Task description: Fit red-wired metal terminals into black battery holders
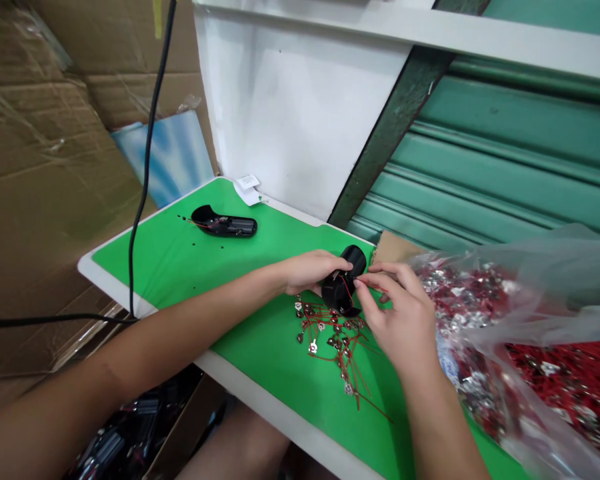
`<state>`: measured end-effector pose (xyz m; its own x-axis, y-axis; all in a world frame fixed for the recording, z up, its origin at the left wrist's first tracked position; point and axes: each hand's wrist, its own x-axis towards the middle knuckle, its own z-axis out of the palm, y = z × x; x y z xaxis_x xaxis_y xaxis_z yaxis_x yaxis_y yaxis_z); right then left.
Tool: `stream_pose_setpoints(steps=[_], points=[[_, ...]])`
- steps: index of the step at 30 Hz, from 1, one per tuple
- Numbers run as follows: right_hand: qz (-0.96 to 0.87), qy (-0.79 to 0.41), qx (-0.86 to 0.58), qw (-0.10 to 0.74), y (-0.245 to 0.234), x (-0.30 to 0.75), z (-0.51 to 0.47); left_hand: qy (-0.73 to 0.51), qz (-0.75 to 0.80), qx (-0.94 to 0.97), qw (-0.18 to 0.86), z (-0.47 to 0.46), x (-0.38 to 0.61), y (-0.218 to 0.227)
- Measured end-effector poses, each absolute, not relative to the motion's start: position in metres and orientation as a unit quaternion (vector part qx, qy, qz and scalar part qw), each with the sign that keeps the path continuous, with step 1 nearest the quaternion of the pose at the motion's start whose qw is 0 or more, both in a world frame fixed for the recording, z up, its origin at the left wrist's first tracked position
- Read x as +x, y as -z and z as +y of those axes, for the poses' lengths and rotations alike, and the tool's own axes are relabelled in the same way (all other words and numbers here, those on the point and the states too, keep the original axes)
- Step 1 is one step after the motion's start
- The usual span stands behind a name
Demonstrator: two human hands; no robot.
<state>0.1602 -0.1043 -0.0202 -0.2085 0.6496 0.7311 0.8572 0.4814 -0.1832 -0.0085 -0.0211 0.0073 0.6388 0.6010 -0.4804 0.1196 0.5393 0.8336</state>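
My left hand (314,270) is closed around a black plastic housing (353,259), its thumb lying along the side. The housing is tilted, with its curved open end toward me and a red wire showing inside. My right hand (397,303) pinches at the housing's right side with thumb and forefinger. Whatever sits between those fingertips is too small to make out, perhaps the end of the red wire. Just below, metal contact pieces with red wires (350,347) lie scattered on the green tabletop (275,340).
Another black housing (230,225) with a red wire lies at the far left. Clear plastic bags of red-wired metal pieces (480,313) crowd the right side. A black cable (147,147) hangs at left before cardboard (45,200). Black parts (115,440) fill a box below the table.
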Motion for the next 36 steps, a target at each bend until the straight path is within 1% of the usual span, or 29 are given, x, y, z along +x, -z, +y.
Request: stream_pose_setpoints(steps=[5, 12, 17, 23, 28, 32, 36], points=[[-0.763, 0.131, -0.501, 0.387, 0.0192, 0.1582, -0.1062, -0.158, 0.384, 0.463, 0.783, -0.0204, -0.0088, -0.0019], [-0.677, 0.017, -0.558, 0.479, 0.0133, 0.1584, -0.1065, -0.160, 0.377, 0.453, 0.792, -0.0211, -0.0085, -0.0039], [-0.660, -0.021, -0.568, 0.491, 0.0153, 0.1575, -0.1056, -0.144, 0.378, 0.442, 0.801, -0.0207, -0.0093, -0.0058], [-0.673, -0.010, -0.567, 0.475, 0.0196, 0.1573, -0.1040, -0.146, 0.377, 0.449, 0.797, -0.0219, -0.0092, -0.0073], [-0.703, 0.016, -0.557, 0.442, 0.0191, 0.1581, -0.1043, -0.155, 0.385, 0.496, 0.763, -0.0228, -0.0086, -0.0084], [-0.702, 0.029, -0.553, 0.447, 0.0185, 0.1582, -0.1048, -0.156, 0.394, 0.515, 0.745, -0.0220, -0.0090, -0.0079], [-0.699, 0.037, -0.557, 0.446, 0.0182, 0.1567, -0.1050, -0.156, 0.387, 0.506, 0.755, -0.0215, -0.0089, -0.0075]])
